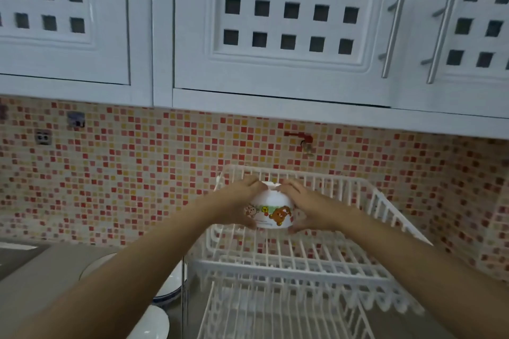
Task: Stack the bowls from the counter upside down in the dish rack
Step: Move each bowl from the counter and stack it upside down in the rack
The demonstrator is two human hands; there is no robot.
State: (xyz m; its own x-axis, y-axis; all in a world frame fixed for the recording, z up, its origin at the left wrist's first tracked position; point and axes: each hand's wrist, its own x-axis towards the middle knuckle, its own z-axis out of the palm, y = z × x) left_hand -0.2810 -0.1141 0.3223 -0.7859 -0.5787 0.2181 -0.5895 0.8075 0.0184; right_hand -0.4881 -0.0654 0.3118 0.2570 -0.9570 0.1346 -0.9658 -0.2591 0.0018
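A white bowl [271, 208] with cartoon bear pictures is held upside down, its foot ring on top, over the upper tier of the white wire dish rack [366, 201]. My left hand [237, 201] grips its left side and my right hand [305, 206] grips its right side. Whether the bowl's rim touches the rack wires is hidden by my fingers. On the grey counter at the lower left, partly behind my left forearm, stand more bowls: a white bowl [154, 322] and one with a blue rim [170, 292].
The rack has a lower tier [275, 308] with upright wire dividers. White wall cabinets [289, 63] with metal handles hang low overhead. The mosaic tile wall [124, 173] carries a red hook and two small hooks. A sink edge [16, 253] lies far left.
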